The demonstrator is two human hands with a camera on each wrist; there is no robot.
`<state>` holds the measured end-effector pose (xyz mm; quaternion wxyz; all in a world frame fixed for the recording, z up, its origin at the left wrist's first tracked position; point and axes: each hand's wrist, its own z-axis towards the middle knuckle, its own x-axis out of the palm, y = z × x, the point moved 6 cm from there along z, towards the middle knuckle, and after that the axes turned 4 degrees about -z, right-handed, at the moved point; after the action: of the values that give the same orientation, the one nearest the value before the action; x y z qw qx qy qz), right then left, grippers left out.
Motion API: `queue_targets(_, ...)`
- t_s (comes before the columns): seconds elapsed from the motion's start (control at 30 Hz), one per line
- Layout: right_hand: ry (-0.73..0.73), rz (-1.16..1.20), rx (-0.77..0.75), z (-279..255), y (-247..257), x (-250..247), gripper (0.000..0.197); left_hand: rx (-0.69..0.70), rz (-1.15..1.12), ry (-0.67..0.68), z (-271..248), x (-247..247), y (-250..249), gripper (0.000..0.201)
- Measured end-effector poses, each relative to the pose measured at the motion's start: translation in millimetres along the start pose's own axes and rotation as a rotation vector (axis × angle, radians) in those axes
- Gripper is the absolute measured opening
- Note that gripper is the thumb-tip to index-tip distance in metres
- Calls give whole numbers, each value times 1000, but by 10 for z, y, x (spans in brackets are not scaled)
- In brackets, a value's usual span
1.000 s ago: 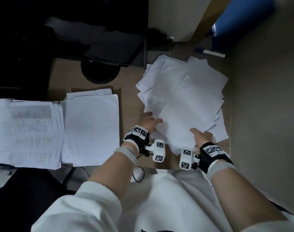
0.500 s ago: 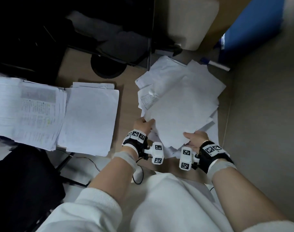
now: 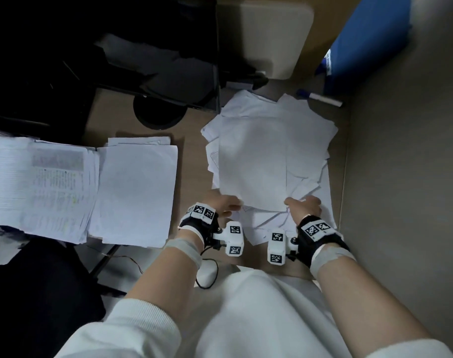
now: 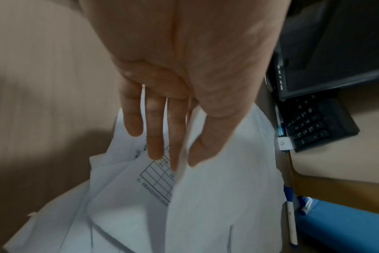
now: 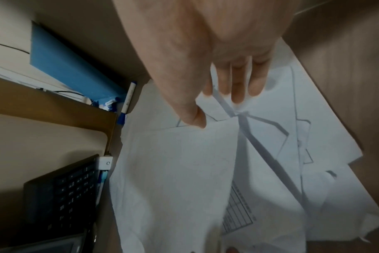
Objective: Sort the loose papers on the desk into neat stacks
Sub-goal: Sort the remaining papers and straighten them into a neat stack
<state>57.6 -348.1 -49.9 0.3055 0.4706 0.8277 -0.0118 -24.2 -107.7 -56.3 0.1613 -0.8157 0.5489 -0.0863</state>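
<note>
- The desk (image 3: pixel 191 161) is a light wood-grain top, boxed in on the right by a plain grey partition wall (image 3: pixel 406 177), so there's not much room on that side.
- A dark monitor (image 3: pixel 142 60) on a round black base sits at the back left, with a black keyboard (image 4: pixel 314 123) tucked near it on a beige surface.
- A blue folder (image 3: pixel 370 40) leans in the back right corner, and a white marker with a blue cap (image 3: pixel 320 98) lies right below it, just beyond the far edge of the papers.
- Two squared-up stacks are on the left: a printed stack (image 3: pixel 37 184) full of text, and touching it on its right, a blank-faced stack (image 3: pixel 137 192).
- The loose pile of papers (image 3: pixel 269 156) is on the right side of the desk, a messy fan of thin white sheets, corners poking out every way, some with printed tables.
- Left hand (image 3: pixel 221 204) is at the pile's near left corner: thumb on top of a sheet, fingers (image 4: pixel 155 137) straight and slightly spread under it, so it's pinching that edge.
- Right hand (image 3: pixel 304 205) is at the near right corner, thumb on the top sheet, fingers (image 5: pixel 238 85) pressed together and lying on the sheets below.
</note>
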Motion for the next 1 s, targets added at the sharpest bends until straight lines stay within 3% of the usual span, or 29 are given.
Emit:
queue_targets(0.07, 108, 29, -59, 71, 59, 62, 67, -1, 72, 22, 29, 56, -40, 44)
queue_targets(0.13, 167, 64, -87, 81, 157, 122, 72, 16, -9, -23, 65, 71, -131, 55)
queue_targets(0.23, 195, 20, -55, 140, 243, 210, 86, 81, -116, -125, 145, 7, -258, 48)
queue_targets(0.3, 184, -29, -24, 186, 285, 204, 85, 60, -53, -109, 188, 24, -274, 33)
queue_targets(0.43, 157, -210, -132, 275, 465, 50, 33, -50, 57, 43, 170, 201, -258, 46)
queue_targets(0.53, 83, -226, -204, 333, 653, -109, 18, -43, 90, 48, 232, 302, -304, 51)
queue_targets(0.6, 30, -278, -228, 367, 807, -238, 23, -19, 2, -24, 309, 317, -390, 50)
queue_targets(0.73, -127, -342, -256, 467, 1111, -580, 40, 26, -316, -100, 442, 336, -629, 20)
queue_targets(0.87, -200, -301, -229, 707, 1322, -687, 48, -27, -359, -70, 527, 546, -753, 28)
queue_targets(1.0, -131, -311, -180, 943, 1354, -618, 58, -41, -342, -80, 593, 751, -862, 35)
